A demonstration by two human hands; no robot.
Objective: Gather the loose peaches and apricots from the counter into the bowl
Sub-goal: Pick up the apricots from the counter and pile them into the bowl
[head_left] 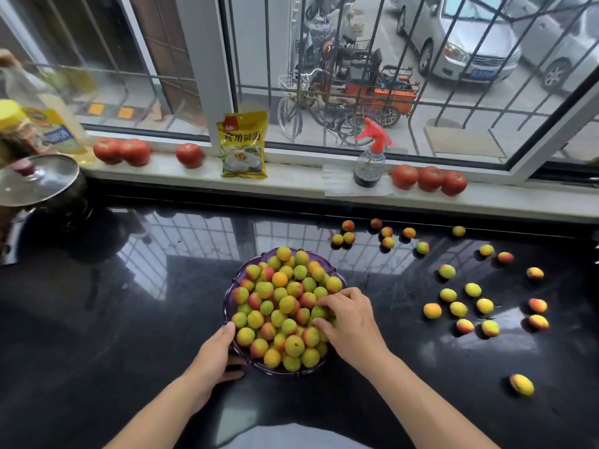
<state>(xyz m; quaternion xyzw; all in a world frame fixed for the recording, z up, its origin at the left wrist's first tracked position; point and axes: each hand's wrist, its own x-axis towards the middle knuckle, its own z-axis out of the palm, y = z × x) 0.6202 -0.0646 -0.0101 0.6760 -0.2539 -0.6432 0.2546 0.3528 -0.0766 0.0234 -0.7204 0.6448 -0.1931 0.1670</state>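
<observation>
The person is steadying the purple bowl (278,373) with the left hand (216,355), whose thumb and fingers are curling round the near-left rim, probably so that the bowl is not sliding on the glossy black worktop (97,319) while fruit is going in. The right hand (351,322) is lying over the right side of the heaped fruit (278,306) with its fingers bent and their tips touching the pile; whether it is pinching a fruit or only settling one cannot be told, since the fingers are hiding whatever is under them. The bowl is sitting near the middle of the worktop, just in front of the person, and is already looking full to the rim, so each new piece is probably needing to be seated to stop it rolling off. The loose fruit (458,309) is all lying to the right of the bowl: 9 pieces are showing in a far cluster close to the windowsill (291,176), 13 are scattering across the right side, and 1 is lying alone at the near right, making 23 in all. On the windowsill, 6 tomatoes (189,154) are resting, with 1 yellow packet (242,144) and 1 spray bottle (370,160) between them.
</observation>
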